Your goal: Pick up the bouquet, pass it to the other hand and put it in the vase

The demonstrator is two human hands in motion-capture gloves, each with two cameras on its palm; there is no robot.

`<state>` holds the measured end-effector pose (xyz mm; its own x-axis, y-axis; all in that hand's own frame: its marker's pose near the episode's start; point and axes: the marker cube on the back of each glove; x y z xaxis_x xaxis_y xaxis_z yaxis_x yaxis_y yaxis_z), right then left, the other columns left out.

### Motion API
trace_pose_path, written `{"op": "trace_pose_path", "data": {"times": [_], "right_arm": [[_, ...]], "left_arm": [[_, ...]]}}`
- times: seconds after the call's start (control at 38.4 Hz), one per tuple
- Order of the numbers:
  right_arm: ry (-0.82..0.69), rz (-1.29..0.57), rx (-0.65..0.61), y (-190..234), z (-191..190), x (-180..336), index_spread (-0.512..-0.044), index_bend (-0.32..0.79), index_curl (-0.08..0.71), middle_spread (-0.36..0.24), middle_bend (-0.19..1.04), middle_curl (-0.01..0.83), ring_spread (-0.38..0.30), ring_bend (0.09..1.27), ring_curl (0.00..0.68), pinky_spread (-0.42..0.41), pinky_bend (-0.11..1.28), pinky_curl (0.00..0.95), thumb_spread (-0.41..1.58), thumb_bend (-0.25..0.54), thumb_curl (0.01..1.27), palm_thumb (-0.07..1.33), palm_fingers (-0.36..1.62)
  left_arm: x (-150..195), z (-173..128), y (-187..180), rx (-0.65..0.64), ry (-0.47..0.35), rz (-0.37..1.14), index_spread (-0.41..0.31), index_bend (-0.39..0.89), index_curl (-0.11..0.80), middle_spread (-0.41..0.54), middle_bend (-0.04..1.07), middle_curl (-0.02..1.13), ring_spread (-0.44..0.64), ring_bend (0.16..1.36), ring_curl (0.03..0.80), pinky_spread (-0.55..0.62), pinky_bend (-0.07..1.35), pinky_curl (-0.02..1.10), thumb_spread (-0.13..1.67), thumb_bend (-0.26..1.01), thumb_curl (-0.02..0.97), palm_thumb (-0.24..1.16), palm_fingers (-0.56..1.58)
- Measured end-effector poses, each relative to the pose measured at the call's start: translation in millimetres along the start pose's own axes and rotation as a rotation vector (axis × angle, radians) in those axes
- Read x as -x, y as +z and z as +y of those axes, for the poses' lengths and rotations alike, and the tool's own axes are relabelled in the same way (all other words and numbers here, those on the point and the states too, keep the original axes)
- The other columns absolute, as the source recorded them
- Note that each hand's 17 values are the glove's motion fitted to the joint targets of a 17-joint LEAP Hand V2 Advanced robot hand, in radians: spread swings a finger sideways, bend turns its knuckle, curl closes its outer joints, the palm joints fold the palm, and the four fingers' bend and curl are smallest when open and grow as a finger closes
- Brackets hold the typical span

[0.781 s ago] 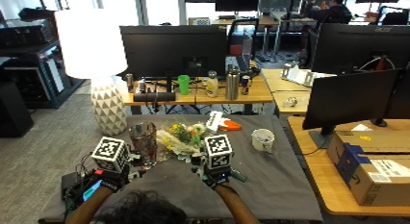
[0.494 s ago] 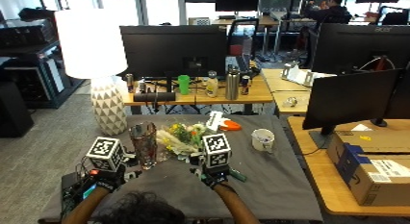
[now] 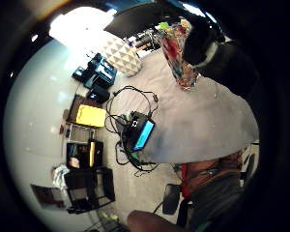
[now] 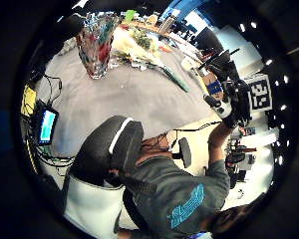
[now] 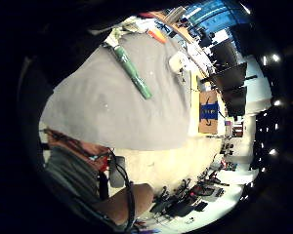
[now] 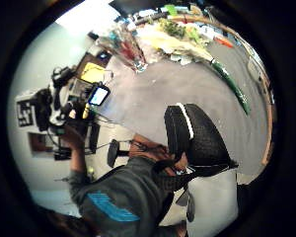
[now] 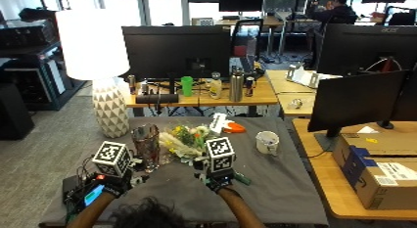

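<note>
Bright daylit room, glowing lamp (image 7: 92,44), fisheye edges

Big white lamp (image 7: 92,44) with a triangle-patterned base sits at the far left corner of the grey-covered table (image 7: 287,189), and there's a white mug (image 7: 266,142) off to the right on the cloth plus something orange and white (image 7: 224,125) near the far edge. At the near left corner there's a small device with a lit blue screen (image 7: 92,194) in a tangle of black cables. Behind the table a wooden desk (image 7: 196,97) holds a dark monitor (image 7: 176,52), a green cup (image 7: 188,85), a steel bottle (image 7: 236,84) and a dark can (image 7: 249,86), and over on the right there's another monitor (image 7: 355,101) with cardboard boxes (image 7: 378,162) below it.
</note>
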<state>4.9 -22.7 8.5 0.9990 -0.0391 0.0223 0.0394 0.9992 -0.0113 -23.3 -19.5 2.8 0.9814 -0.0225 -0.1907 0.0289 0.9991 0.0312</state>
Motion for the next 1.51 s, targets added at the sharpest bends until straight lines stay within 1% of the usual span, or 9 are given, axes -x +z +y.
{"op": "trace_pose_path", "data": {"times": [0.16,0.47,0.78,0.91,1.04,1.2,1.28,1.41,1.51], "right_arm": [[0.032,0.016,0.058,25.5,8.0,-8.9,-0.321,0.12,0.211,0.058,0.27,0.303,0.182,0.32,0.239,0.312,0.51,0.313,1.23,0.177,0.25,0.54,0.34],[0.174,-0.003,0.050,63.8,-6.3,-75.1,-0.319,0.11,0.214,0.059,0.27,0.333,0.185,0.33,0.263,0.315,0.52,0.336,1.25,0.123,0.28,0.57,0.32],[0.303,-0.061,0.039,152.0,-55.3,-160.9,-0.315,0.12,0.216,0.061,0.26,0.351,0.179,0.34,0.279,0.315,0.54,0.351,1.24,0.081,0.30,0.62,0.32],[0.322,-0.192,0.127,179.9,-60.2,-166.8,-0.311,0.12,0.218,0.060,0.24,0.351,0.178,0.34,0.286,0.316,0.57,0.361,1.23,0.067,0.32,0.65,0.30],[0.366,-0.249,0.272,158.2,-27.1,-138.9,-0.294,0.11,0.217,0.069,0.20,0.346,0.183,0.34,0.292,0.316,0.61,0.376,1.21,0.076,0.34,0.72,0.25],[0.344,-0.268,0.301,173.4,-36.8,-125.0,-0.285,0.11,0.211,0.071,0.21,0.355,0.186,0.33,0.291,0.315,0.63,0.378,1.19,0.077,0.36,0.79,0.24],[0.354,-0.267,0.282,174.7,-40.0,-120.5,-0.279,0.14,0.224,0.072,0.22,0.359,0.186,0.32,0.285,0.315,0.61,0.370,1.19,0.082,0.37,0.83,0.27],[0.374,-0.233,0.238,172.3,-43.4,-115.9,-0.263,0.38,0.307,0.047,0.23,0.362,0.170,0.28,0.271,0.313,0.43,0.319,1.22,0.118,0.39,0.91,0.50],[0.399,-0.163,0.202,166.8,-44.1,-114.6,-0.254,0.41,0.337,0.012,0.23,0.370,0.107,0.31,0.287,0.293,0.38,0.306,1.22,0.128,0.41,0.96,0.71]], "left_arm": [[-28.6,26.8,13.0,0.055,0.034,-0.133,-0.123,0.12,0.237,-0.114,0.22,0.35,-0.03,0.54,0.318,0.24,0.26,0.31,1.00,-0.02,0.214,0.21,0.66],[-29.5,19.9,42.7,0.078,0.028,-0.145,-0.119,0.12,0.251,-0.107,0.20,0.38,-0.02,0.54,0.335,0.25,0.25,0.33,1.01,-0.03,0.235,0.21,0.65],[-27.4,16.8,64.9,0.119,0.013,-0.128,-0.118,0.12,0.259,-0.099,0.18,0.39,-0.02,0.53,0.343,0.25,0.25,0.36,1.01,-0.03,0.250,0.20,0.63],[-27.3,20.3,68.5,0.142,0.011,-0.102,-0.118,0.13,0.264,-0.090,0.18,0.39,-0.02,0.54,0.348,0.25,0.24,0.36,1.01,-0.03,0.255,0.20,0.62],[-24.6,20.4,76.6,0.154,0.008,-0.091,-0.118,0.13,0.269,-0.087,0.18,0.39,-0.01,0.54,0.351,0.25,0.24,0.37,1.01,-0.03,0.259,0.20,0.62],[-23.8,19.2,83.8,0.170,-0.006,-0.073,-0.118,0.13,0.274,-0.082,0.18,0.39,-0.01,0.54,0.354,0.25,0.24,0.38,1.01,-0.03,0.263,0.20,0.61],[-23.0,19.2,87.0,0.179,-0.012,-0.069,-0.118,0.13,0.277,-0.080,0.18,0.38,-0.01,0.55,0.355,0.25,0.24,0.38,1.01,-0.03,0.264,0.20,0.61],[-22.8,21.3,88.9,0.189,-0.017,-0.070,-0.118,0.13,0.281,-0.078,0.18,0.38,-0.01,0.55,0.356,0.25,0.24,0.38,1.01,-0.03,0.266,0.20,0.61],[-22.7,23.3,89.0,0.194,-0.017,-0.069,-0.118,0.13,0.283,-0.078,0.18,0.38,-0.01,0.55,0.357,0.25,0.24,0.38,1.01,-0.03,0.268,0.20,0.61]]}}
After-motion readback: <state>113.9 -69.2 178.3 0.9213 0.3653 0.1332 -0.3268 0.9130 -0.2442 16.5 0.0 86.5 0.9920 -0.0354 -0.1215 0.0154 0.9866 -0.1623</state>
